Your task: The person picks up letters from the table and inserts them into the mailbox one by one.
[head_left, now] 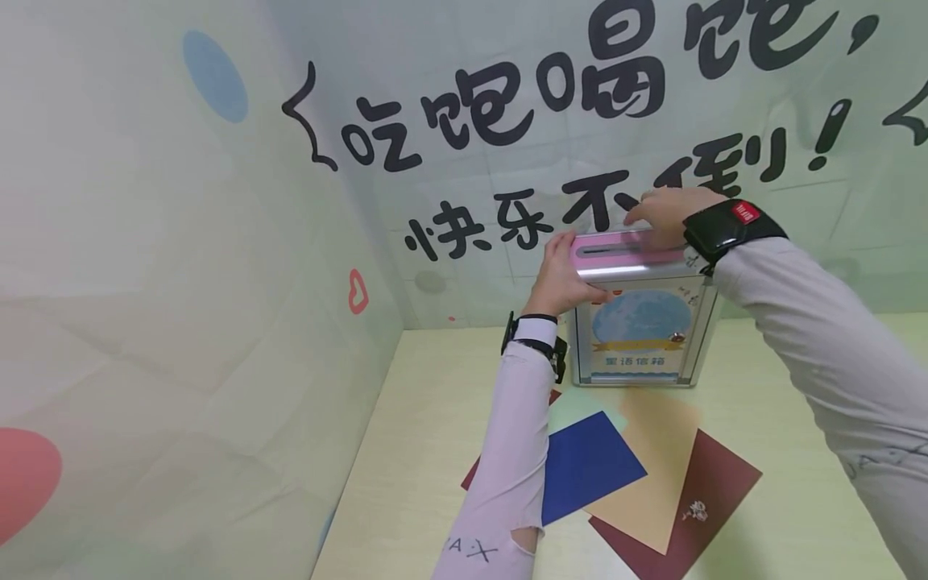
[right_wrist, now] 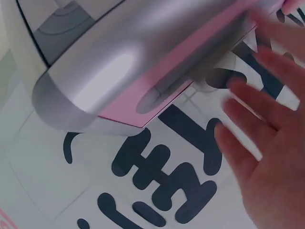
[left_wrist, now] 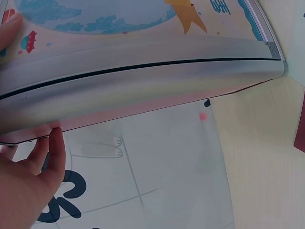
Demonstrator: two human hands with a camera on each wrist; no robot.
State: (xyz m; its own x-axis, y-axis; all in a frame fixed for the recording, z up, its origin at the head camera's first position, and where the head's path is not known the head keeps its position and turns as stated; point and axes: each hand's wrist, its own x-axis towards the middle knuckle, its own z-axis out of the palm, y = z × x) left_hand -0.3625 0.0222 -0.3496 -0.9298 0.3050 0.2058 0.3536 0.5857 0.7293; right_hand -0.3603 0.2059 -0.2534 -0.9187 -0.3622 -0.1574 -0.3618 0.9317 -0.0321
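Observation:
A silver-framed letter box (head_left: 645, 330) stands upright against the back wall, with a pink top panel (head_left: 602, 248) that has a long slot. A label with a blue round picture covers its front. My left hand (head_left: 561, 278) grips the box's upper left corner. Its thumb lies on the front, and in the left wrist view its fingers (left_wrist: 57, 148) touch the far edge of the top. Over the right part of the top is my right hand (head_left: 673, 213). In the right wrist view its fingers (right_wrist: 252, 102) are spread, blurred and hold nothing.
In front of the box, sheets of blue paper (head_left: 590, 467), tan paper (head_left: 656, 459), pale green paper (head_left: 576, 407) and dark red paper (head_left: 728, 475) overlap on the table (head_left: 391, 451). A small silvery item (head_left: 696, 511) lies on the dark red sheet. Printed wall covering (head_left: 464, 185) rises behind.

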